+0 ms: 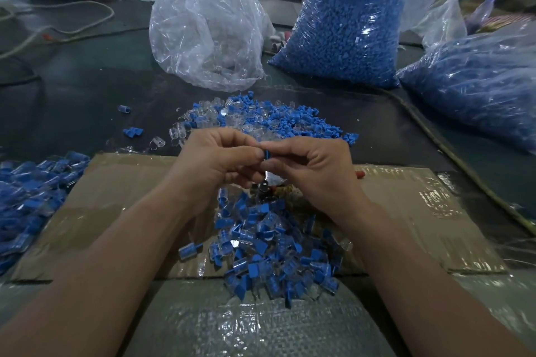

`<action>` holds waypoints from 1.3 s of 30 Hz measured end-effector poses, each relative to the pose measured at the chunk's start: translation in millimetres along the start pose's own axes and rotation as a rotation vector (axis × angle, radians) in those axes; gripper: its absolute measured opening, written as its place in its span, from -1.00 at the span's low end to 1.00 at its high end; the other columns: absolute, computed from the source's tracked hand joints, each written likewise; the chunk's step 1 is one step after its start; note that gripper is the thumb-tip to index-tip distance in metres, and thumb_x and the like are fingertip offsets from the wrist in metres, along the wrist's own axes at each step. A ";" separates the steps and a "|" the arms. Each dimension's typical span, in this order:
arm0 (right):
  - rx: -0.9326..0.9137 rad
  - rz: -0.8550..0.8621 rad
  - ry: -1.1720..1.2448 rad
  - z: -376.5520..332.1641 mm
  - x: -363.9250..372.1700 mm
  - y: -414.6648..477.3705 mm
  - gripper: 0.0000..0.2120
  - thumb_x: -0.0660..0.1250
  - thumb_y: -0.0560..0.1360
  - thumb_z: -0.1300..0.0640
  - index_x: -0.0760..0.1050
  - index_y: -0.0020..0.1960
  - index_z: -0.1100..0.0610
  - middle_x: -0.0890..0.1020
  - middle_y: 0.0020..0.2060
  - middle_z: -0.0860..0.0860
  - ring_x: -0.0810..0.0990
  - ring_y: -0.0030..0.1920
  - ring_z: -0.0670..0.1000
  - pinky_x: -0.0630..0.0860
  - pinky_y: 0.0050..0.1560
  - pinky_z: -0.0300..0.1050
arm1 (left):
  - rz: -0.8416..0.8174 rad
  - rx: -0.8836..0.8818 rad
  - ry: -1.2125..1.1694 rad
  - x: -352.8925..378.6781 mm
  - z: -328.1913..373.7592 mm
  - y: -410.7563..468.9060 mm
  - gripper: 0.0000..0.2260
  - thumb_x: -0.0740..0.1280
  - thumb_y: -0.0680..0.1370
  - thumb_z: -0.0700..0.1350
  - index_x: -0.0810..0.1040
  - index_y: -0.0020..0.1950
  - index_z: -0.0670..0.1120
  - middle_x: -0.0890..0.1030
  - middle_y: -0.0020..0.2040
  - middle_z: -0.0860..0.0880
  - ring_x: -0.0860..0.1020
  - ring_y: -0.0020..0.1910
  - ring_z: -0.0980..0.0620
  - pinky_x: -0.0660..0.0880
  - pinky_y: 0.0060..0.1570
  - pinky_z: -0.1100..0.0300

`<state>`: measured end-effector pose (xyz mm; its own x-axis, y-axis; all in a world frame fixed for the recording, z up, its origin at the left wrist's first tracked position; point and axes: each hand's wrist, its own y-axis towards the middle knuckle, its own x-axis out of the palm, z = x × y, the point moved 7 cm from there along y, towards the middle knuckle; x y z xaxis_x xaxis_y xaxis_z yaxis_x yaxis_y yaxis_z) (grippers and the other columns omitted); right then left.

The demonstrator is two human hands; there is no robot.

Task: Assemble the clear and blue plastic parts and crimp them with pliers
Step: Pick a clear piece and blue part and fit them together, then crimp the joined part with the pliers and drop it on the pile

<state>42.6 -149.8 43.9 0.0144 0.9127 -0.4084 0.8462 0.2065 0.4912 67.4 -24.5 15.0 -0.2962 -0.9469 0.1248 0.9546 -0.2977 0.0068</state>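
1. Blue part (266,153) sits at mid-frame, pinched between the fingertips of both hands. I judge this piece mid-assembly and not yet crimped, since neither hand holds pliers.
2. Left hand (220,159) and right hand (313,165) have their fingers curled, with thumbs and forefingers pressed on the part. I cannot tell whether a clear part is with it.
3. Just below the hands, a heap of joined pieces (275,246) lies on cardboard (121,197), so many are done.
4. Above the hands, loose parts (261,122) wait on the bench (72,101). A bag of blue parts (342,32) stands behind them, so much is left.
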 end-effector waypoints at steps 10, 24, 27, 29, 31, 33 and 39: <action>-0.053 -0.060 -0.125 0.3 -1.0 0.2 -0.73 0.43 0.35 0.34 0.59 0.05 0.29 0.59 -0.18 -0.10 0.57 -0.16 -0.30 0.49 -0.13 -0.46 | 0.005 -0.011 0.061 0.7 -2.3 0.2 -0.93 0.40 0.29 -0.30 0.55 -0.27 -0.23 0.61 -0.42 -0.11 0.57 -0.49 0.03 0.47 -0.51 0.31; -0.097 -0.033 -0.192 -5.6 -6.3 0.0 -0.73 0.38 0.38 0.33 0.56 0.07 0.18 0.54 -0.22 -0.25 0.54 -0.23 -0.41 0.45 -0.17 -0.51 | -0.078 -0.054 -0.103 2.2 -3.0 0.6 -0.86 0.38 0.19 -0.31 0.57 -0.26 -0.23 0.63 -0.38 -0.16 0.61 -0.45 -0.02 0.53 -0.49 0.28; -0.107 -0.034 -0.204 -7.0 -7.0 0.3 -0.73 0.38 0.37 0.33 0.57 0.06 0.21 0.54 -0.22 -0.22 0.54 -0.22 -0.40 0.45 -0.15 -0.51 | -0.084 -0.054 -0.097 2.7 -2.6 0.3 -0.82 0.38 0.20 -0.29 0.55 -0.22 -0.26 0.63 -0.37 -0.17 0.62 -0.44 -0.02 0.53 -0.48 0.27; -0.104 -0.040 -0.209 -6.8 -5.9 0.4 -0.74 0.39 0.38 0.34 0.57 0.06 0.21 0.55 -0.21 -0.21 0.54 -0.21 -0.40 0.45 -0.15 -0.51 | -0.059 -0.046 -0.069 1.8 -3.0 -0.2 -0.88 0.41 0.20 -0.26 0.59 -0.28 -0.20 0.64 -0.36 -0.16 0.62 -0.44 -0.02 0.52 -0.48 0.28; -0.092 -0.053 -0.214 -6.1 -4.1 0.1 -0.77 0.39 0.38 0.34 0.60 0.03 0.22 0.57 -0.21 -0.18 0.55 -0.19 -0.36 0.46 -0.15 -0.50 | -0.031 -0.036 -0.030 1.0 -3.4 -0.2 -0.94 0.43 0.21 -0.24 0.61 -0.35 -0.14 0.64 -0.36 -0.16 0.61 -0.44 -0.01 0.51 -0.49 0.29; -0.082 -0.070 -0.222 -6.1 -2.5 0.0 -0.78 0.40 0.38 0.35 0.61 0.02 0.25 0.58 -0.20 -0.14 0.56 -0.15 -0.28 0.47 -0.13 -0.48 | -0.012 -0.032 -0.002 0.9 -4.2 0.0 -0.95 0.42 0.21 -0.23 0.59 -0.36 -0.15 0.63 -0.38 -0.15 0.60 -0.46 0.01 0.50 -0.50 0.30; 0.251 -0.116 -0.260 17.3 -29.6 3.2 -0.68 0.47 0.25 0.00 0.52 -0.01 -0.15 0.58 -0.18 -0.22 0.59 -0.13 -0.23 0.52 -0.08 -0.37 | 0.032 -0.016 -0.011 -3.3 -1.6 0.8 -0.88 0.40 0.21 -0.21 0.55 -0.30 -0.20 0.62 -0.41 -0.12 0.57 -0.49 0.03 0.51 -0.49 0.30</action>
<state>54.1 -182.3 44.2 0.0185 0.7615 -0.6479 0.9539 0.1807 0.2396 69.1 -21.8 12.9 -0.2647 -0.9548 0.1355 0.9631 -0.2689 -0.0131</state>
